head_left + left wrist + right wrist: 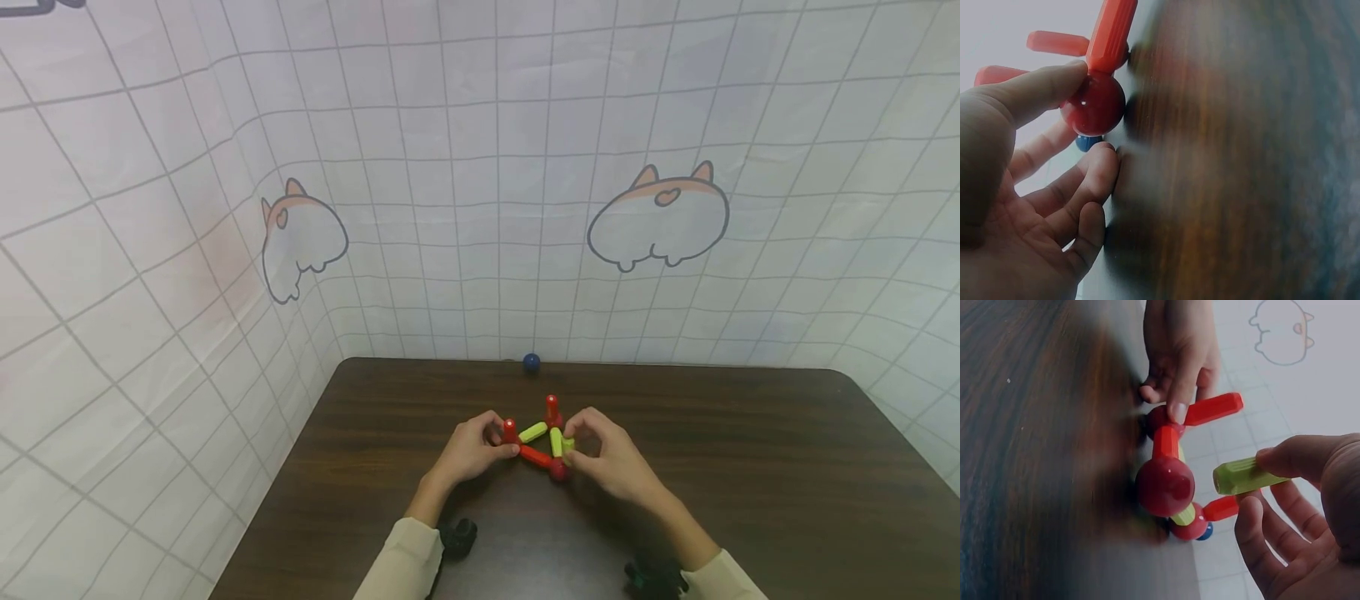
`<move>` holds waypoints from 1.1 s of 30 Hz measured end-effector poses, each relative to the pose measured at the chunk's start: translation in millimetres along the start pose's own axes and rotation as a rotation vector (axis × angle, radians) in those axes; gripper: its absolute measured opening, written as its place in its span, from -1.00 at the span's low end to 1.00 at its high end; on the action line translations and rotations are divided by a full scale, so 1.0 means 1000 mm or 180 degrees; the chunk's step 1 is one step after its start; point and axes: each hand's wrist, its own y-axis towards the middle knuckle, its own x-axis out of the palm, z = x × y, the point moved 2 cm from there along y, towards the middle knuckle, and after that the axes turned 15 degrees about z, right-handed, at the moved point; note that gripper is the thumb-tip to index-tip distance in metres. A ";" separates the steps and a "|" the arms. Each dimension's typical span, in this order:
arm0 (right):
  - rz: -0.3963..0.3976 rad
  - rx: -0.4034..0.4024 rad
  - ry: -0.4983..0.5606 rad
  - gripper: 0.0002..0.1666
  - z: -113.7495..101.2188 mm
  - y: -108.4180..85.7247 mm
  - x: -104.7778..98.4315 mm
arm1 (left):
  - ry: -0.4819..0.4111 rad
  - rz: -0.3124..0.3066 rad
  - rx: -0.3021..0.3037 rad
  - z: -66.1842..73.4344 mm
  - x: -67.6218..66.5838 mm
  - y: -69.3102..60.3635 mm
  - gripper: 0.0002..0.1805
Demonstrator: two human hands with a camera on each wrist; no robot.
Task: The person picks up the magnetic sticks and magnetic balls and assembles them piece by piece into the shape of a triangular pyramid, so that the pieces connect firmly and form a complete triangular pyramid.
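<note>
L. hand [467, 454], its grip pinching, is holding a red ball [1094, 106] at the L. corner of a triangular rod-and-ball frame [536, 457], which is lying on the tabletop [352, 475]. R. hand [617, 460] is pinching a yellow-green rod [1241, 477] just above, & apart from, the near red ball [1165, 486]. A blue ball [531, 362] is resting nr. the far edge.

Upright red rods [552, 408] block the middle; tabletop [787, 442] rightward lies free
</note>
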 end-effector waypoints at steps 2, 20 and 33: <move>0.0002 0.0053 0.0014 -0.63 -0.001 0.001 0.001 | 0.0007 0.0005 0.0019 0.000 0.000 0.000 -0.67; -0.0037 0.0328 -0.0044 -0.63 0.008 0.002 0.009 | -0.0025 -0.0041 -0.0007 0.003 -0.001 -0.001 -0.66; -0.0108 0.0452 -0.0192 -0.68 0.017 0.003 0.005 | -0.0050 -0.0230 0.0138 0.002 -0.005 0.000 -0.67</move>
